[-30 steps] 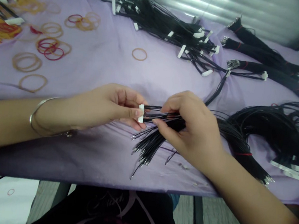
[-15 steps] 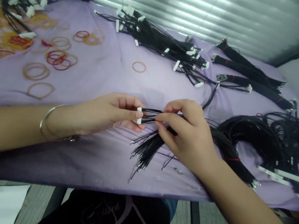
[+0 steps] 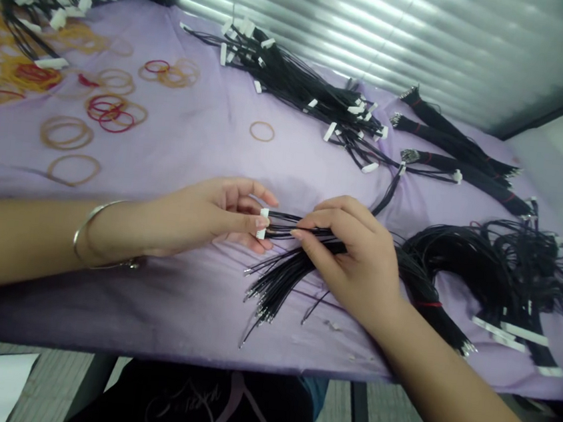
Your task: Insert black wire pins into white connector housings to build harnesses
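Okay, left hand (image 3: 210,222) pinches white connector (image 3: 264,214), long axis crosswise to the black wires (image 3: 280,228) running rightward into the pinch of the right hand (image 3: 360,256), near the connector but apart.

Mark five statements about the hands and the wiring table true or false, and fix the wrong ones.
1. The left hand holds a white connector. True.
2. The right hand pinches thin black wires that lead to that connector. True.
3. Jewellery circles the right wrist. False: the silver bangle is on the left wrist.
4. A red band is wrapped around a black wire bundle to the right of the right hand. True.
5. Every loose rubber band is red. False: many are tan, such as the lone tan band beyond the hands.
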The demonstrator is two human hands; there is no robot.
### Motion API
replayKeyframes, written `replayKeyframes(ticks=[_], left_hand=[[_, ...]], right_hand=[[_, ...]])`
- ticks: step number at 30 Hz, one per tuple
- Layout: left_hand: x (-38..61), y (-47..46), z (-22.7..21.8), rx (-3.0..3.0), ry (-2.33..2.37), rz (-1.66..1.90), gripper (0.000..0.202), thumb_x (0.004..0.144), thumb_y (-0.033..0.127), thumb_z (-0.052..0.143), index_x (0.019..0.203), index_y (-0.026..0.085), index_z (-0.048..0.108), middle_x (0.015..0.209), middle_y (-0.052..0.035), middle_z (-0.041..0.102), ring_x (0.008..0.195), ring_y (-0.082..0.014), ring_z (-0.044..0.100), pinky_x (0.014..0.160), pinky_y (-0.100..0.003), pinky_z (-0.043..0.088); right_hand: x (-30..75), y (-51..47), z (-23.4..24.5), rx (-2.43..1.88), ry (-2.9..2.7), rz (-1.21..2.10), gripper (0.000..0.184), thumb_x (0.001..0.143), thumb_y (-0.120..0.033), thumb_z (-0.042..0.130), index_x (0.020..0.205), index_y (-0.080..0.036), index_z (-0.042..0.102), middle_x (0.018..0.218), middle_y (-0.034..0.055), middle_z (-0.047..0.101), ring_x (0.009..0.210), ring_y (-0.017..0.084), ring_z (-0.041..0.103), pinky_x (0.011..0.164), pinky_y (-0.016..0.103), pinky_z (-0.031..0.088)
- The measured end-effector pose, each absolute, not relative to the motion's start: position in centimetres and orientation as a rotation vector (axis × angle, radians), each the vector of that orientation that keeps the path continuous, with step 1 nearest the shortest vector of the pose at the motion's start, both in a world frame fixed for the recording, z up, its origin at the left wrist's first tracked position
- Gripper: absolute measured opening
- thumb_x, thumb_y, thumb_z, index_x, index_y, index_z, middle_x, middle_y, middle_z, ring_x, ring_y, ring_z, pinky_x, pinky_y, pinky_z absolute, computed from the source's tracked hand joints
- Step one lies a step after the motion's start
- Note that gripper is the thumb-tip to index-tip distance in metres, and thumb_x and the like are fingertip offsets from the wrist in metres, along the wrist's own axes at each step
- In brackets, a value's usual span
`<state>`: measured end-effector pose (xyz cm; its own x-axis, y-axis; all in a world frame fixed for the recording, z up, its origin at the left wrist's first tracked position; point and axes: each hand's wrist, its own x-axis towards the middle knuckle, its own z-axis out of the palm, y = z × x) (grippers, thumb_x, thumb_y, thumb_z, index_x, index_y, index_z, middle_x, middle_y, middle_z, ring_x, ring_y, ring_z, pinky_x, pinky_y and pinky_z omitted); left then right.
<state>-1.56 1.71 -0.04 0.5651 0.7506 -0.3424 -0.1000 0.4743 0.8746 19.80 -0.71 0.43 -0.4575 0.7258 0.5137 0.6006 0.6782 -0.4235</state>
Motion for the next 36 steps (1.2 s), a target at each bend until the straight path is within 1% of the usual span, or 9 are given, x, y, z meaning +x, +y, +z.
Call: replayKeyframes(ticks=[5,8,11,16,21,27,31,34,36], left_hand=[[-1.8,1.7,-0.2,0.998,0.768,0.562,0.025,0.083,0.007,0.062,0.105,0.017,0.055,0.078,0.0028,0.069,0.072,-0.0123,0.071,0.077,-0.024,0.056],[-1.8,1.8,-0.1,0.966,0.737,0.55,0.025,0.081,0.006,0.064,0.103,0.017,0.057,0.073,0.0037,0.068,0.07,-0.0113,0.07,0.074,-0.021,0.055],[-1.8,1.9,-0.1,0.908,0.737,0.545,0.024,0.08,0.005,0.065,0.101,0.016,0.057,0.072,0.0033,0.069,0.066,-0.0102,0.07,0.068,-0.018,0.055],[-1.9,2.1,-0.3,0.846,0.698,0.566,0.023,0.08,0.006,0.066,0.101,0.012,0.057,0.081,-0.0015,0.072,0.071,-0.0125,0.072,0.07,-0.021,0.058],[-1.7,2.0,-0.2,0.88,0.728,0.556,0.02,0.08,0.005,0.066,0.096,0.015,0.059,0.075,0.0009,0.072,0.065,-0.0106,0.071,0.065,-0.016,0.056],[-1.6,1.8,0.1,0.946,0.783,0.55,0.018,0.079,0.007,0.067,0.093,0.017,0.061,0.079,0.0011,0.072,0.069,-0.0112,0.07,0.068,-0.019,0.056],[-1.6,1.8,-0.1,1.034,0.78,0.56,0.016,0.08,0.006,0.066,0.091,0.016,0.061,0.076,0.002,0.072,0.067,-0.0096,0.068,0.068,-0.018,0.053],[-1.6,1.7,-0.2,1.076,0.764,0.57,0.016,0.08,0.008,0.067,0.091,0.016,0.061,0.074,0.0027,0.071,0.066,-0.0089,0.067,0.066,-0.016,0.051],[-1.7,1.7,-0.3,1.076,0.75,0.58,0.016,0.08,0.009,0.066,0.093,0.017,0.061,0.074,0.003,0.071,0.067,-0.0088,0.067,0.066,-0.016,0.051]], right_hand=[[19.4,-0.5,0.0,-1.095,-2.164,0.235,0.004,0.083,-0.017,0.064,0.087,-0.016,0.063,0.081,0.0041,0.065,0.08,0.017,0.06,0.072,0.032,0.047],[19.4,-0.5,-0.3,-1.154,-2.108,0.218,0.01,0.082,-0.02,0.067,0.088,-0.016,0.06,0.084,0.004,0.063,0.083,0.017,0.059,0.075,0.033,0.046],[19.4,-0.7,-0.2,-1.114,-2.089,0.131,0.011,0.08,-0.018,0.067,0.084,-0.015,0.058,0.088,0.0069,0.058,0.086,0.018,0.057,0.078,0.036,0.045],[19.4,-1.1,0.2,-1.011,-2.231,0.077,0.002,0.08,-0.019,0.068,0.082,-0.018,0.066,0.088,0.0052,0.061,0.085,0.019,0.055,0.08,0.039,0.038],[19.7,-0.8,0.1,-1.083,-2.199,0.223,0.002,0.082,-0.018,0.066,0.084,-0.018,0.067,0.089,0.005,0.061,0.087,0.018,0.056,0.08,0.038,0.041],[19.9,-0.8,0.2,-1.064,-2.29,0.246,0.004,0.084,-0.017,0.064,0.085,-0.021,0.066,0.097,0.006,0.059,0.092,0.019,0.055,0.085,0.042,0.042],[20.1,-1.5,1.9,-0.848,-2.196,0.177,0.008,0.086,-0.013,0.057,0.089,-0.021,0.059,0.092,0.0061,0.058,0.091,0.018,0.057,0.081,0.037,0.046],[20.0,-2.1,2.5,-0.729,-2.227,0.221,0.013,0.087,-0.01,0.054,0.091,-0.022,0.055,0.085,0.0042,0.06,0.083,0.016,0.058,0.072,0.031,0.048],[19.6,-2.2,2.2,-0.758,-2.29,0.272,0.01,0.088,-0.011,0.053,0.09,-0.02,0.054,0.08,0.0034,0.061,0.075,0.013,0.057,0.066,0.027,0.047]])
